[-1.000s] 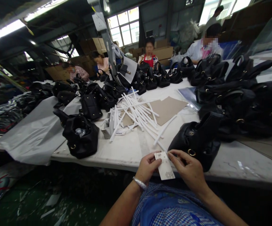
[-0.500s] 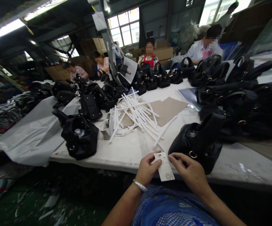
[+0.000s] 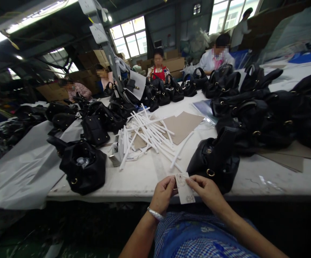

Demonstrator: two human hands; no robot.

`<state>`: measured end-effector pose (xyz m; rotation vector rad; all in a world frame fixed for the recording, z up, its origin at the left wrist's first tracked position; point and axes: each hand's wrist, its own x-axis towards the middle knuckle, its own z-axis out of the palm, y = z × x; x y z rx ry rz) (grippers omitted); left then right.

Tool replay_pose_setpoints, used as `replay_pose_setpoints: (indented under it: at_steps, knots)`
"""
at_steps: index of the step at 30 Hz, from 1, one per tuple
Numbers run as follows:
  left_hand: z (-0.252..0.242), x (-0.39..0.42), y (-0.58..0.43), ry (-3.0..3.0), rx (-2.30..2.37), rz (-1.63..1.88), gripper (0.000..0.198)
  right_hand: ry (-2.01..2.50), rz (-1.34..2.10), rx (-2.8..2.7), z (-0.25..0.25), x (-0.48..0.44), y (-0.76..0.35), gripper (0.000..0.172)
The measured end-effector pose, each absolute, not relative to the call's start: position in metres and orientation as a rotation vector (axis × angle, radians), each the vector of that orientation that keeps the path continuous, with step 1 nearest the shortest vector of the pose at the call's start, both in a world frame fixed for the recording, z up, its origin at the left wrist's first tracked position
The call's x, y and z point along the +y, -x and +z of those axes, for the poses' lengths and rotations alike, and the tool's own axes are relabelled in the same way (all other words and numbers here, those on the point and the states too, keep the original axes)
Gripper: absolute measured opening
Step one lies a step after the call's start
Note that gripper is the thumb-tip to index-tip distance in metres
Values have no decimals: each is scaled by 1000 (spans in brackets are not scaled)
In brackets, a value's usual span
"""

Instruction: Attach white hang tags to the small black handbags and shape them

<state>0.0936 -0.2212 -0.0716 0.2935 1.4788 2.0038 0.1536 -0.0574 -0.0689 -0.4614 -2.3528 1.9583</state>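
Observation:
Between my hands, at the table's front edge, is a white hang tag (image 3: 185, 191) with a grey printed pattern near its bottom. My left hand (image 3: 164, 191) pinches the tag's left edge; a silver bangle is on that wrist. The thumb and fingers of my right hand (image 3: 202, 187) are closed at the tag's upper right; a thin string there is too fine to follow. Just beyond my right hand stands a black handbag (image 3: 211, 165) with gold rings. White tubes (image 3: 152, 132) lie in a loose pile farther back.
Another black handbag (image 3: 83, 166), open with clear plastic inside, stands at left on the white table (image 3: 136, 179). Brown cardboard sheets (image 3: 185, 125) lie behind the tubes. Many black bags (image 3: 265, 111) crowd the right. Co-workers sit across the table beyond a metal post (image 3: 109, 53).
My head view has shifted slightly right. My right fingers have moved from beside the tag onto its upper face, and my left thumb has drawn back toward its edge.

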Motion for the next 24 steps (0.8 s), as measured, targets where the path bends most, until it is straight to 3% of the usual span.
replay_pose_setpoints:
  at_steps: [5,9,12,15,17,21,24]
  knots:
    - [-60,-232,-83,-369,1870,1900,28,435,2057,-2299,-71,-60,-157,41]
    - [-30,-234,-82,-586,2281,1737,20,262,1853,-2371,-71,-60,-163,33]
    - [-6,-227,-88,-911,2378,1598,15,152,1742,-2284,-67,-59,-170,54]
    - [7,-215,-95,-1151,2360,1495,15,17,1976,-2136,-59,-59,-177,71]
    - [10,-205,-98,-1235,2340,1461,15,26,2138,-2024,-54,-58,-181,65]
    - [5,-184,-99,-1200,2317,1504,14,326,2114,-1940,-52,-47,-193,29]
    - [-8,-165,-97,-1053,2260,1583,15,502,1844,-2038,-53,-30,-209,28]
